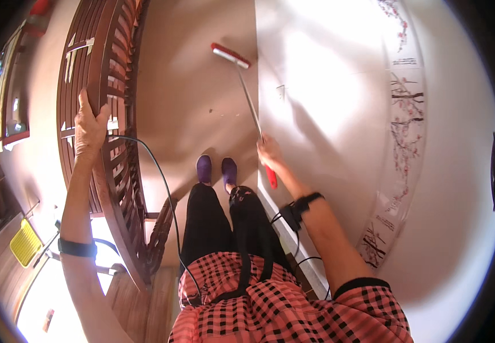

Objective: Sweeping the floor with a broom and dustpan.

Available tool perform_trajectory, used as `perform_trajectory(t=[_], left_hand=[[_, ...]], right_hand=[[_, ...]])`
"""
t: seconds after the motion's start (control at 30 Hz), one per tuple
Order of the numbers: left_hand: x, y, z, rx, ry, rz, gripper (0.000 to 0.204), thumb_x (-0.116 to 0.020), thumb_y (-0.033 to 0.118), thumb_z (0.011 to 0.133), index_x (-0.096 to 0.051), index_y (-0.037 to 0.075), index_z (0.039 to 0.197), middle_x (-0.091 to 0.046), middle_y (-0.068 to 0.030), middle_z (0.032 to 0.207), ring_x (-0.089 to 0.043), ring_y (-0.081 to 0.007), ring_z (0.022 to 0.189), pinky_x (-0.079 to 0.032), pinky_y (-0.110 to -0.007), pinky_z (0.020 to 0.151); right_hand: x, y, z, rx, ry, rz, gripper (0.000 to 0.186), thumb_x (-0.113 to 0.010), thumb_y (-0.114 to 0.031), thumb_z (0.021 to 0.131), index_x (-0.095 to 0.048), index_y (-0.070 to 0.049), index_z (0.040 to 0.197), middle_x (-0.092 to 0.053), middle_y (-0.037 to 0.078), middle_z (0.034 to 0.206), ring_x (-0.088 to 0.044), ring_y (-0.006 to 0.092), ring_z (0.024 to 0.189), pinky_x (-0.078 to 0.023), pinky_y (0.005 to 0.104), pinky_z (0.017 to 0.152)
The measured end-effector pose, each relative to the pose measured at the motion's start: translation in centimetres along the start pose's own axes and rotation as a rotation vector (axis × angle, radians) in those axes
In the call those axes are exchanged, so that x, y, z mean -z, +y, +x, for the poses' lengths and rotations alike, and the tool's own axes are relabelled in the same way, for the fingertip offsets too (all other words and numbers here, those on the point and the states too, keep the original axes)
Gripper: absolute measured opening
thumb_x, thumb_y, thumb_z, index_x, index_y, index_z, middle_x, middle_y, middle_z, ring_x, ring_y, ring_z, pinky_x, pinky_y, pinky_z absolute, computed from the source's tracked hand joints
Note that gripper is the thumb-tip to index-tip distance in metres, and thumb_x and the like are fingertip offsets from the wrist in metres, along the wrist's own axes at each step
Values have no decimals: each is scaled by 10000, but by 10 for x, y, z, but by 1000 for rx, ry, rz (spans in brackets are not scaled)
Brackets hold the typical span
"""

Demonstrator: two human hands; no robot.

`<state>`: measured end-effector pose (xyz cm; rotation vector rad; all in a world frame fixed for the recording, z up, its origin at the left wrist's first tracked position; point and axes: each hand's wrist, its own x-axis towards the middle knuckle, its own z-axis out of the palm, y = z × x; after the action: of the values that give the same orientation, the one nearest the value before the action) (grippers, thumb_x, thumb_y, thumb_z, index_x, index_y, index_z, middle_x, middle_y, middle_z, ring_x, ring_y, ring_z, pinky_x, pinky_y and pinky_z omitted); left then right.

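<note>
My left hand (90, 129) grips the top rail of a dark slatted wooden furniture piece (98, 63), fingers curled over it. My right hand (270, 150) is closed on the long metal handle of a broom (247, 91), just above its red end grip. The broom's red-and-white head (230, 55) is out ahead of my feet on the beige floor (179, 103), beside the white wall (327, 80). A few small dark bits lie on the floor below the head.
My purple shoes (204, 169) stand between the wooden piece and the wall, which bears a blossom-branch decoration (406, 120). Black cables (162, 178) hang around my body. At the far left are a yellow plastic object (24, 243) and more wooden furniture.
</note>
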<state>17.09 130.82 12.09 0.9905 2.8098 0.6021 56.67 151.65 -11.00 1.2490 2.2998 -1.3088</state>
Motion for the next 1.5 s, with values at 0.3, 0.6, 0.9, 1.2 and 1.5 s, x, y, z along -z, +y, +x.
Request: perform_trajectory(t=[0.3,0.6,0.9,1.2,1.5], left_hand=[[4,8,-6,133,-37,-9,585,-503,261,780,-274,8,1256,-563,-275,949,-559,-415,866,-433,-455,785],[-9,2,4,100,-37,-48,665,-518,291,757,-249,-1,1291,-525,-290,1037,-527,-410,960,-428,-424,833],[-3,8,4,43,-34,-82,638,-512,281,782,-238,-2,1283,-519,-303,1029,-520,-425,955,-423,-443,824],[4,22,0,170,-84,52,601,-522,228,798,-242,12,1285,-534,-282,1032,-516,-411,989,-399,-441,846],[13,24,0,263,-97,63,609,-511,161,789,-241,20,1317,-430,-197,1217,-421,-299,1126,-299,-358,953]], right_hand=[[-25,-19,-49,-63,-168,-233,302,-427,-161,819,-389,-8,1077,-575,251,775,-568,405,718,-452,474,632],[7,11,-213,-69,-133,-337,278,-400,-127,807,-502,16,1023,-555,282,893,-543,436,795,-424,495,733],[13,-8,-228,106,97,-245,363,-457,-111,781,-463,-21,1133,-555,272,823,-534,435,774,-425,488,693],[-5,-92,98,18,138,138,392,-434,-105,738,-457,-18,1119,-550,272,820,-555,401,776,-427,479,696],[-75,-179,326,86,186,70,166,-483,-159,779,-520,-79,920,-612,102,755,-589,197,627,-445,291,499]])
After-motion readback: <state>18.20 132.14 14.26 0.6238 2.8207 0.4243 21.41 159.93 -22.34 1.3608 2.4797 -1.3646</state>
